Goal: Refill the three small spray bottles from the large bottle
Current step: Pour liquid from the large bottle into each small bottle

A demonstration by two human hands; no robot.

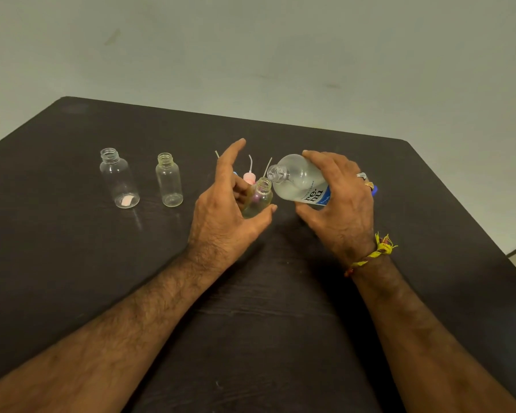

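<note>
Over the dark surface [72, 248], right hand [340, 210] clamped on the tilted large bottle [298, 181], left hand [224, 210] gripping the first small bottle [258, 201]; two empty bottles [169, 180] wait.

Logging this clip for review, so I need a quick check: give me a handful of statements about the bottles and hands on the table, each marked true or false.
1. The right hand holds the large bottle tilted, its open mouth toward the small bottle in the left hand. True.
2. The large bottle still has its cap on. False: its threaded neck is open.
3. Two small clear bottles, the far-left small bottle and the second small bottle, stand upright and uncapped to the left of the left hand. True.
4. All three small bottles stand free on the dark table. False: one is gripped by the left hand.
5. The yellow thread band is on the left wrist. False: it is on the right wrist.
</note>
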